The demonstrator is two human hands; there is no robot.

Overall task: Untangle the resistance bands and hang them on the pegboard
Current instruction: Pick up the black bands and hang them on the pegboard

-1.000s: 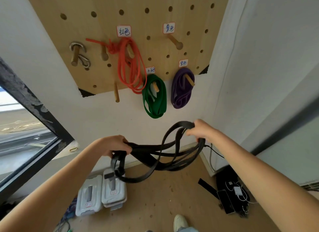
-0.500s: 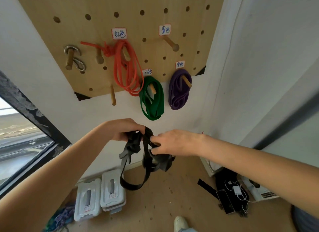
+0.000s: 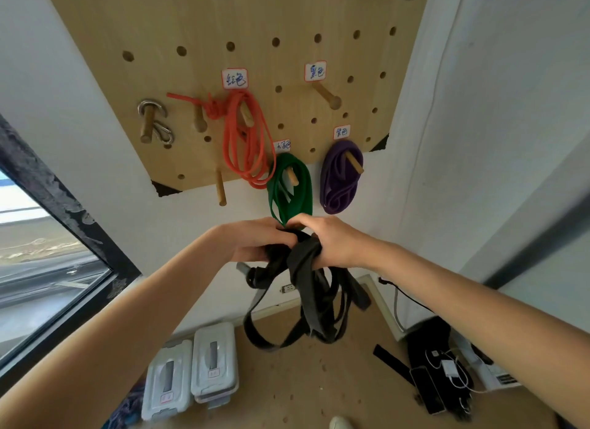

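A black resistance band (image 3: 306, 304) hangs in gathered loops below my two hands, which meet just under the pegboard (image 3: 223, 45). My left hand (image 3: 255, 243) grips the band's top from the left. My right hand (image 3: 332, 240) grips the bunched loops from the right. On the board an orange band (image 3: 245, 141), a green band (image 3: 289, 189) and a purple band (image 3: 340, 176) each hang on a wooden peg. A bare peg (image 3: 327, 95) sticks out below a white label at upper right.
Metal carabiners (image 3: 158, 122) hang on a peg at the board's left. A window frame (image 3: 64, 202) runs down the left. On the floor lie two white lidded boxes (image 3: 194, 374) and a black bag with cables (image 3: 437, 374). A white wall (image 3: 495, 141) stands on the right.
My hands, spread apart with the band stretched between them a second ago, have come together and bunched the loops. Both hands have risen towards the pegboard.
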